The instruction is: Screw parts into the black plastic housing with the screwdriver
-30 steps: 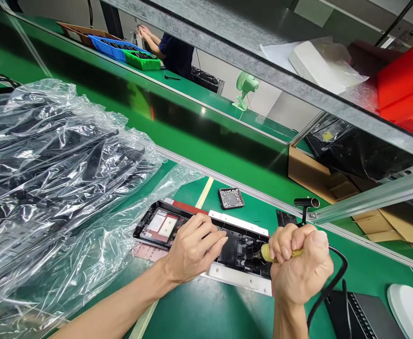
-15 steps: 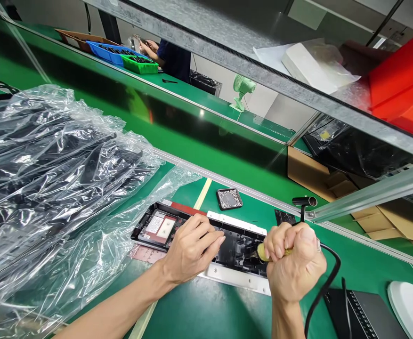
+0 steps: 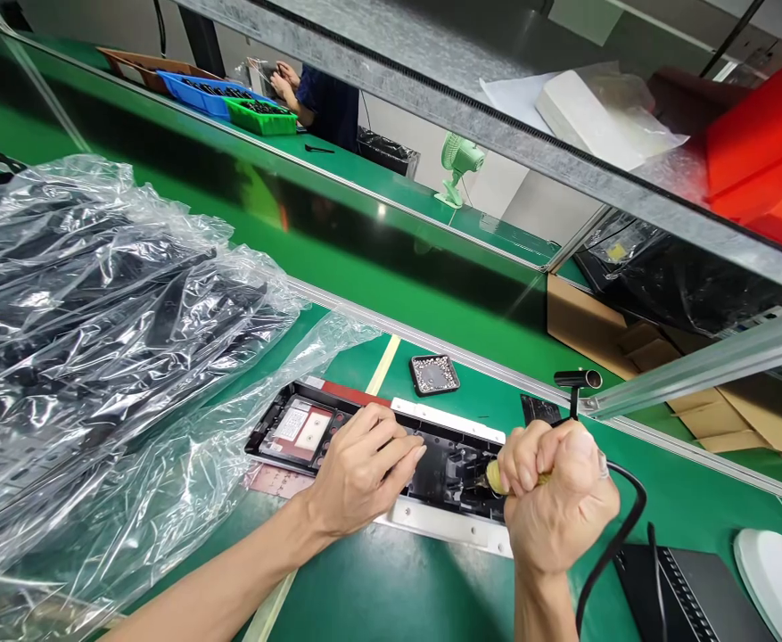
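Right hand (image 3: 561,495) is clenched round a yellow-handled tool (image 3: 496,479); left hand (image 3: 364,468), half-open, lies flat-ish over the long black plastic housing (image 3: 431,468). 1 small black square tray (image 3: 434,374) has tiny silvery parts in it.

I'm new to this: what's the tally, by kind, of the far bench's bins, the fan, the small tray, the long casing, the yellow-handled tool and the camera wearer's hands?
Bins: 3 (brown bin, blue bin, green bin)
Fan: 1 (green fan)
Small tray: 1
Long black casing: 1
Yellow-handled tool: 1
Hands: 2 (left hand, right hand)
Total: 9
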Available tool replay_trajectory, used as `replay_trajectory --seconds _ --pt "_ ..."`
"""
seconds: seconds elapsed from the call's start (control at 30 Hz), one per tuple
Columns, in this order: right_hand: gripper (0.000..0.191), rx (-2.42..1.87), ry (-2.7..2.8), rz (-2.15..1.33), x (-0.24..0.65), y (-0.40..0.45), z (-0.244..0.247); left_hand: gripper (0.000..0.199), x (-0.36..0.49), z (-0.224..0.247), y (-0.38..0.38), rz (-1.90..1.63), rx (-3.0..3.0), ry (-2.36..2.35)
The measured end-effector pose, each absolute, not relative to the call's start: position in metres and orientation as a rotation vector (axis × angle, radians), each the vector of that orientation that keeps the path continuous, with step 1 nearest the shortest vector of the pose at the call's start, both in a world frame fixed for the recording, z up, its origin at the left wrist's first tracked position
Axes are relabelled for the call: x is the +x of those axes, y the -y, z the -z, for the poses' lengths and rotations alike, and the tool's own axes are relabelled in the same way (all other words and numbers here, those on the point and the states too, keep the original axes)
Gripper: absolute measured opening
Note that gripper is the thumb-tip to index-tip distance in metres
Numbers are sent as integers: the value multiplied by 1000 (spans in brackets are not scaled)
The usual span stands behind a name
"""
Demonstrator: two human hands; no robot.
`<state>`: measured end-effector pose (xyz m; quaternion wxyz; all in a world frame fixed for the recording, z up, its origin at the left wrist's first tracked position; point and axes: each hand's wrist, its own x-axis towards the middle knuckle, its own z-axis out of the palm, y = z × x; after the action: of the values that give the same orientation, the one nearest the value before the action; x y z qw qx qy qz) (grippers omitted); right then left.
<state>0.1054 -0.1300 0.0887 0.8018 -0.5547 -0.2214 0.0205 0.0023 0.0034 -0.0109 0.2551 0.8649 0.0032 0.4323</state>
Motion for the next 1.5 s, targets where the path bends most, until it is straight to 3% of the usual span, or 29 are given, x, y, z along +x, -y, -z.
replay_trajectory --seconds 1.1,1.5 --pt "46 -1203 523 25 106 130 -87 10 1 7 -5 -1106 2398 -273" --pt "44 -1169 490 2 107 129 -88 18 2 11 -7 -1006 2291 -391"
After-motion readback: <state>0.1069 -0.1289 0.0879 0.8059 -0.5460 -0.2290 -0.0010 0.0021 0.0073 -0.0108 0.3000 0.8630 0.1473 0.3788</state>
